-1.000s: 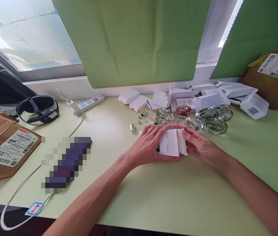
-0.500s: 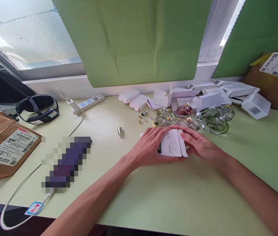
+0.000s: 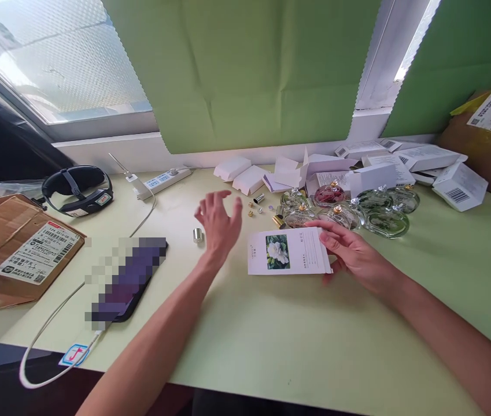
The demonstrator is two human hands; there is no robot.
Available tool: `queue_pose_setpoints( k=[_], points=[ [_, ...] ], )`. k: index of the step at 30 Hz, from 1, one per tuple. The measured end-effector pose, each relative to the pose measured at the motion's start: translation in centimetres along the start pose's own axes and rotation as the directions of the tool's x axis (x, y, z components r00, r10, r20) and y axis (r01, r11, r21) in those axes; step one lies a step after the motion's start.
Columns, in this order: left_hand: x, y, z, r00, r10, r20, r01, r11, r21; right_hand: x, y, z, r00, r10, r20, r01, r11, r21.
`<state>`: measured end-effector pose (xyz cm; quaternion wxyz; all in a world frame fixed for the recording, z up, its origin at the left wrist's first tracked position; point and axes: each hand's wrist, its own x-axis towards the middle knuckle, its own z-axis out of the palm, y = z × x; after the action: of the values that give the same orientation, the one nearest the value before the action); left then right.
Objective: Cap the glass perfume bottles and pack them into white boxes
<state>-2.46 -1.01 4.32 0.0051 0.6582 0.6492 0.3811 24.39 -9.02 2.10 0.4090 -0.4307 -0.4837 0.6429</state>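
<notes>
Left hand (image 3: 219,222) released, near silver cap (image 3: 198,235) | right hand (image 3: 351,254) grasping flat box (image 3: 287,251)

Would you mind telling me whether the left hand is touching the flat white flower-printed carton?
Apart: the head view shows the left hand raised, with bare table between it and the carton.

From my remote seat I saw only two forearms and two hands of the person wearing the camera. Both arms were bare right up to the bottom edge of the frame, with no sleeve or cuff showing on either. The left hand (image 3: 219,222), toward ten o'clock from the frame's centre, carried no glove, ring or watch that I could make out. The right hand (image 3: 351,254), toward three o'clock, was equally unadorned, its wrist plain. Both forearms looked slender and long, widening toward the elbows near the lower edge. Fingernails appeared short and unpainted.
</notes>
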Motion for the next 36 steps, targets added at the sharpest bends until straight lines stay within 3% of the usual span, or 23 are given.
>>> queue_pose_setpoints(
  k=[2,5,7,11,15,17,20,22,24,27,28,30,32,34,36],
  points=[
    [1.6,-2.4,0.2,0.983,-0.185,-0.006,0.184,0.974,0.131,0.0,-0.1,0.0,1.000,-0.013,0.003,0.013,1.000,0.019],
    [2.6,-4.3,0.8,0.952,-0.300,0.052,0.284,0.937,0.205,-0.1,-0.3,0.1,1.000,-0.020,0.018,0.019,1.000,0.018],
    [2.5,-4.2,1.2,0.954,-0.275,0.123,0.251,0.951,0.182,-0.2,-0.3,0.3,0.999,-0.017,0.027,0.017,1.000,0.005],
    [1.5,-2.9,-0.2,0.962,-0.079,0.261,0.023,0.977,0.212,-0.1,0.0,0.5,1.000,0.012,0.020,-0.012,1.000,-0.020],
    [0.4,-4.0,-3.6,0.944,-0.221,0.244,0.122,0.923,0.365,0.2,0.4,0.6,0.998,0.035,0.055,-0.037,0.999,0.025],
    [-0.4,-5.3,-4.3,0.915,-0.216,0.340,0.075,0.920,0.384,0.3,0.5,0.8,0.996,0.038,0.077,-0.042,0.998,0.053],
    [-1.6,-6.2,-3.6,0.897,-0.148,0.417,-0.012,0.934,0.357,0.3,0.6,1.0,0.994,0.041,0.105,-0.051,0.994,0.097],
    [-2.0,-5.3,-2.8,0.892,-0.049,0.450,-0.081,0.961,0.264,0.2,0.7,1.1,0.992,0.037,0.122,-0.050,0.993,0.106],
    [-2.1,-3.6,-2.7,0.890,0.080,0.448,-0.147,0.982,0.117,0.2,0.7,1.1,0.991,0.034,0.131,-0.047,0.994,0.098],
    [-1.8,-1.9,-4.1,0.935,0.226,0.275,-0.251,0.966,0.060,0.2,0.8,1.1,0.991,0.035,0.130,-0.045,0.996,0.077],
    [-1.5,-2.0,-4.7,0.952,0.208,0.225,-0.237,0.965,0.109,0.3,0.8,1.1,0.991,0.034,0.131,-0.044,0.997,0.071],
    [-0.9,-3.5,-5.5,0.979,0.050,0.196,-0.096,0.967,0.235,0.3,0.9,1.1,0.990,0.032,0.139,-0.041,0.997,0.066],
    [-0.4,-5.8,-5.6,0.949,-0.111,0.295,0.029,0.963,0.268,0.4,0.9,1.0,0.988,0.028,0.149,-0.039,0.997,0.069],
    [-0.1,-7.8,-4.8,0.931,-0.111,0.347,0.028,0.972,0.235,0.4,0.8,1.0,0.988,0.028,0.152,-0.039,0.996,0.074],
    [-0.2,-8.3,-3.4,0.933,-0.057,0.357,-0.008,0.984,0.176,0.4,0.8,1.0,0.988,0.026,0.153,-0.038,0.996,0.078]
  ],
)
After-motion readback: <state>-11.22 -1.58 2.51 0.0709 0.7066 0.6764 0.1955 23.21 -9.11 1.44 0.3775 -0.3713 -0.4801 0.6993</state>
